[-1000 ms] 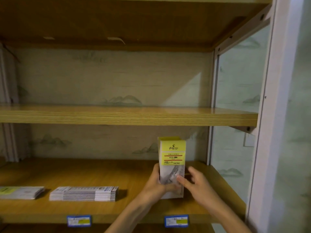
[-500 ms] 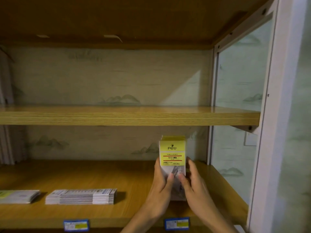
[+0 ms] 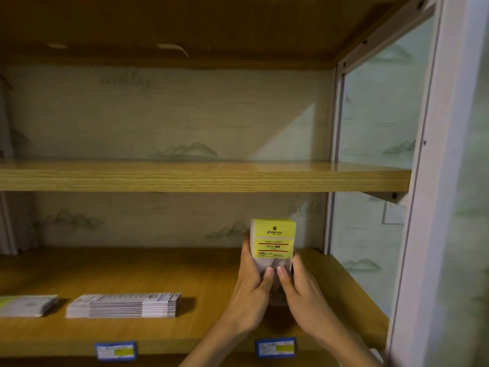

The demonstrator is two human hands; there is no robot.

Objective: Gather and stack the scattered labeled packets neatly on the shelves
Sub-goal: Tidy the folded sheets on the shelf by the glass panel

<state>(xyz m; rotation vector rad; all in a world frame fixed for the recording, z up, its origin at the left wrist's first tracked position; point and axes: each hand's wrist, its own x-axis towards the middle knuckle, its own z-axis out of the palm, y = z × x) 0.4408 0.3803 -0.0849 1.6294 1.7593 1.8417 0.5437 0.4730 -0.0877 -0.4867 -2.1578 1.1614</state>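
A bundle of packets (image 3: 274, 241) with yellow labels stands upright on the lower wooden shelf (image 3: 158, 284), towards its right end. My left hand (image 3: 252, 287) grips its left side and my right hand (image 3: 300, 290) grips its right side, both thumbs pressed on the front face. A flat stack of packets (image 3: 124, 305) lies on the same shelf to the left, and another flat stack (image 3: 26, 305) lies at the far left edge of view.
The middle shelf (image 3: 201, 177) above holds nothing in view. A white frame post (image 3: 434, 181) and a side panel (image 3: 370, 160) close the right end. Two blue price tags (image 3: 275, 347) (image 3: 115, 350) sit on the lower shelf's front edge.
Both hands have closed in tighter round the upright bundle, squaring it, and it has settled a little further back on the shelf. The flat stacks have not moved.
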